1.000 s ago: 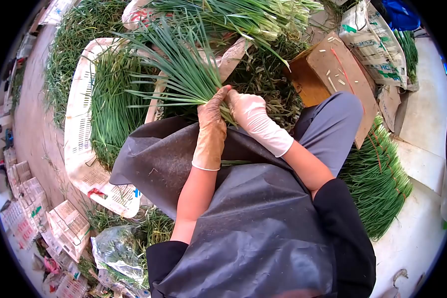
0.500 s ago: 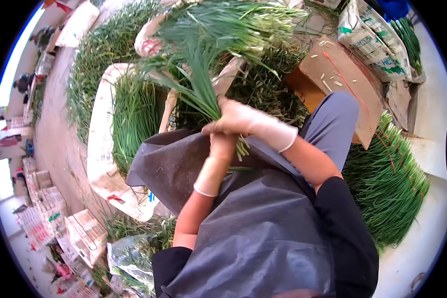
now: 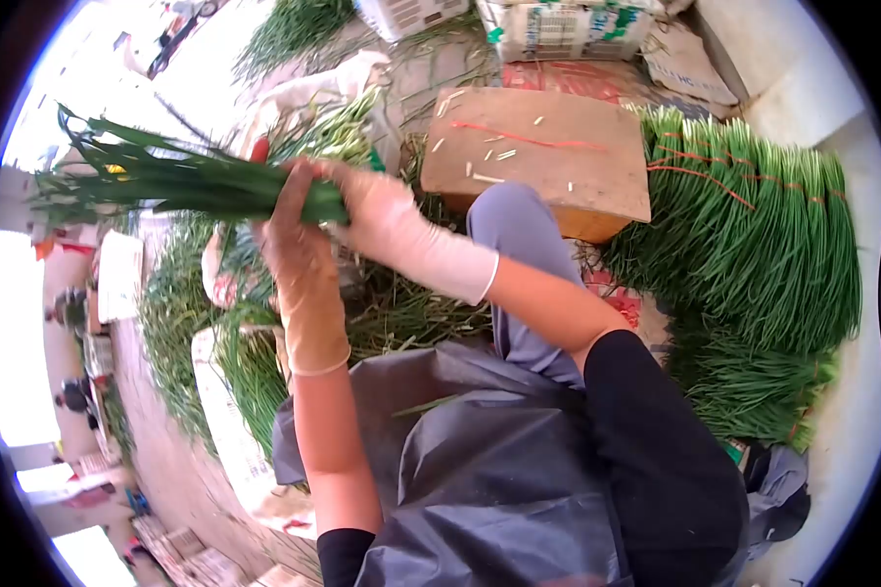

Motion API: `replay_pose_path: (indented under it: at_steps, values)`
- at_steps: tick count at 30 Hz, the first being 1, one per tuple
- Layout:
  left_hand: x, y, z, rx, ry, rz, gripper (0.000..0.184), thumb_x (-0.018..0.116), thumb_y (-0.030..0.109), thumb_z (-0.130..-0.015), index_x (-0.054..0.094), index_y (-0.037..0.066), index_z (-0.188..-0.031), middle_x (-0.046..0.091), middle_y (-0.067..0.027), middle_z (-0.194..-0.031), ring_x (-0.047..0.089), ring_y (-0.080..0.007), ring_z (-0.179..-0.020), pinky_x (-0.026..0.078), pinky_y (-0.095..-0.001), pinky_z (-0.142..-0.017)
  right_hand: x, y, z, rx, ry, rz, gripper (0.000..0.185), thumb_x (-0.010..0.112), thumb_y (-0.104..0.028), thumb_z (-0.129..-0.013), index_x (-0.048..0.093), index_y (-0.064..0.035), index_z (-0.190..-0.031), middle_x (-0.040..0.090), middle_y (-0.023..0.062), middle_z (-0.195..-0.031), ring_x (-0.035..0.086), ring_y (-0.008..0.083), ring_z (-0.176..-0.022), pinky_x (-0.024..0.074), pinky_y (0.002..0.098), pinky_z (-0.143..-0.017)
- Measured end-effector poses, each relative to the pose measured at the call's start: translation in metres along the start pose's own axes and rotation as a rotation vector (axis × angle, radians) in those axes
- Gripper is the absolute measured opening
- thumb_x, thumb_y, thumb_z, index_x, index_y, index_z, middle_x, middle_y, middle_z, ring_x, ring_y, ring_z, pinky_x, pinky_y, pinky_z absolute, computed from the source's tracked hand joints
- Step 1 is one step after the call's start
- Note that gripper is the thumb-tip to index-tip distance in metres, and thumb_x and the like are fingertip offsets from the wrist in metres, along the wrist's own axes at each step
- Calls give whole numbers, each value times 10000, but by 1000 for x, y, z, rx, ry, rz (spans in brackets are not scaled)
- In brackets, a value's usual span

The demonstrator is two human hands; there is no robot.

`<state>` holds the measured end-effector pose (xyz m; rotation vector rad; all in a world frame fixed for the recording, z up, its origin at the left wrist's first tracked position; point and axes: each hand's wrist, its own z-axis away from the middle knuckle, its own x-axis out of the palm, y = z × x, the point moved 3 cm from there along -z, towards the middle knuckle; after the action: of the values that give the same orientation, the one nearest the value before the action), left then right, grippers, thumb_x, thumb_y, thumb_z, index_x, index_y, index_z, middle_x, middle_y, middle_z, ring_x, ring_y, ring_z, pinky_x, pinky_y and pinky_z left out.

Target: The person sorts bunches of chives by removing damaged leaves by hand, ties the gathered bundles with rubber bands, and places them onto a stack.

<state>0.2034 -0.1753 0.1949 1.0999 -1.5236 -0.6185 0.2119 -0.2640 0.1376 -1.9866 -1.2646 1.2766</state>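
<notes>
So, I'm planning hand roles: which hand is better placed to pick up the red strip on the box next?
Probably the right hand: it's nearer the red strip on the brown box, and the left hand also grips the green bunch.

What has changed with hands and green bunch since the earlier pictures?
The left hand and right hand carried the green bunch forward, away from the apron; its leaves now point picture-left. The view turned too. The left hand's grip, brown box and tied bundles stayed as they were.
</notes>
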Motion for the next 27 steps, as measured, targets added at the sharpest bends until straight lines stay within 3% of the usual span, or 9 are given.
replay_pose_path:
  at_steps: [6,8,11,14,16,19,21,24,27]
  values:
    - [78,-112,-43,-97,-97,-388,318,722,136,-745,601,23,-1016,610,-74,-936,563,-180,-876,439,-319,-815,-66,136,-32,23,100,10,513,665,-261,-702,505,-70,-1150,616,195,-887,599,349,-860,483,427,-728]
    - [48,-203,-60,175,-275,-622,340,729,79,-714,592,-10,-1012,591,-65,-960,552,-186,-879,445,-316,-798,-72,175,-20,-1,83,-52,569,672,-209,-692,484,-74,-1212,612,196,-962,592,342,-918,472,405,-775]
    - [48,-258,-61,-363,16,1,275,688,-6,-720,599,27,-978,569,-28,-919,545,-146,-839,448,-272,-775,-57,213,-20,-144,92,-75,628,670,-274,-714,437,-43,-1250,584,223,-1042,563,358,-994,443,409,-830]
    - [70,-223,-68,-431,47,-24,252,657,-17,-745,591,13,-986,580,-39,-912,557,-148,-845,451,-278,-782,-28,245,-23,166,97,-175,523,672,-185,-730,465,-26,-1183,597,203,-976,587,340,-915,459,365,-785]
    - [82,-193,-83,129,-130,-398,188,618,29,-799,596,16,-985,586,-37,-912,562,-159,-871,444,-301,-817,-47,232,-27,163,21,-167,455,651,-148,-744,482,-19,-1146,601,192,-940,591,327,-879,462,348,-768]
    - [64,-178,-129,-490,-204,-66,443,658,188,-779,509,39,-1169,552,-77,-1059,532,-170,-923,454,-328,-812,-113,205,-13,238,247,-201,295,604,-81,-770,531,-11,-1046,605,150,-836,605,242,-758,480,328,-700]
    - [87,-150,-128,-312,-583,82,587,686,214,-767,437,89,-1284,569,-75,-1098,561,-161,-951,464,-283,-834,-149,245,7,615,337,-233,312,604,-147,-774,532,-4,-1041,608,131,-809,611,211,-720,490,332,-649]
    - [44,-260,-125,-433,-823,-839,489,729,126,-718,556,66,-1171,622,-82,-1022,588,-156,-871,481,-286,-777,-199,290,56,1018,389,-125,373,648,-255,-767,547,-26,-1044,552,39,-685,519,103,-563,435,268,-505]
    - [74,-310,-86,91,-1111,-1175,363,683,136,-700,633,136,-1059,634,-124,-935,609,-277,-846,477,-358,-769,-227,304,101,1026,570,-372,321,648,-258,-772,547,-40,-986,519,22,-643,500,95,-542,422,256,-484]
